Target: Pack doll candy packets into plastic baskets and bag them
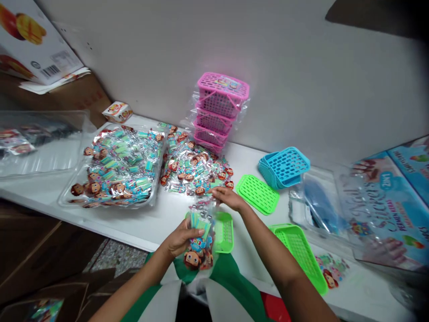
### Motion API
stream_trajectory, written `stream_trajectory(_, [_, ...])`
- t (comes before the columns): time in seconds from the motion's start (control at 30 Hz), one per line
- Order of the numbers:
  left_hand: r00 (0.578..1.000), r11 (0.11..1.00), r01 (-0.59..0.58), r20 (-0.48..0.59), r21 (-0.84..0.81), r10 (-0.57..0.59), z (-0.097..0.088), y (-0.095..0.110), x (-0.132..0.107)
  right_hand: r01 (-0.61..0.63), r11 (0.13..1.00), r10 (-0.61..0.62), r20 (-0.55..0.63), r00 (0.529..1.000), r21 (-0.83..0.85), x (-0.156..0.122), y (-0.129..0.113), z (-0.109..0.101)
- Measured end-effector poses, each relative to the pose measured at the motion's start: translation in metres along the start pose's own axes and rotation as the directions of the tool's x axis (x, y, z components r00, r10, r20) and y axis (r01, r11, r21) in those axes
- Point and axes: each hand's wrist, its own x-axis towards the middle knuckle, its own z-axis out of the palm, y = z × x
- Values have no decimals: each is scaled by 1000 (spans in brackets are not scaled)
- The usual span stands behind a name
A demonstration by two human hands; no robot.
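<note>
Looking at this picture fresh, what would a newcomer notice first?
Probably the pink baskets, stacked tall by the wall. Nearer, the left hand holds a clear cartoon packet. Left of the baskets, a clear tray is heaped with small packets.

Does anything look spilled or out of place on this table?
Some cartoon-printed packaging lies by the rightmost green basket, apart from the loose packet pile, so it looks stray. Nothing appears clearly damaged.
</note>
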Motion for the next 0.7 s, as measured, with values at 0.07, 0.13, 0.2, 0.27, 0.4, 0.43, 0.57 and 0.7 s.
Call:
stream_trajectory(0.07, [998,999,-17,-53,-30,15,-7,-2,-5,-133,948,69,-222,973,-288,19,20,2])
stream_trajectory(0.13, [995,999,-28,-101,-41,24,-15,1,-8,-203,785,15,-310,951,-586,38,36,2])
stream_trajectory(0.2, [992,999,-20,-128,-45,14,-21,5,-9,-159,638,-34,-234,972,-754,54,44,1])
stream_trajectory(0.27, [990,999,-12,-140,-53,4,-27,9,-10,-102,585,-32,-149,988,-805,62,47,-4])
stream_trajectory(0.4, [987,998,-27,-157,-65,16,-32,11,-9,-81,580,-11,-107,994,-810,57,51,-23])
stream_trajectory(0.43, [986,997,-33,-165,-64,22,-32,10,-8,-87,576,-10,-113,994,-813,53,52,-28])
stream_trajectory(0.57, [989,997,-33,-146,-68,22,-26,7,-6,-106,564,-32,-150,988,-819,49,56,-26])
stream_trajectory(0.7, [996,998,-6,-91,-64,1,-19,3,-13,-117,552,-11,-148,989,-825,64,55,-9])
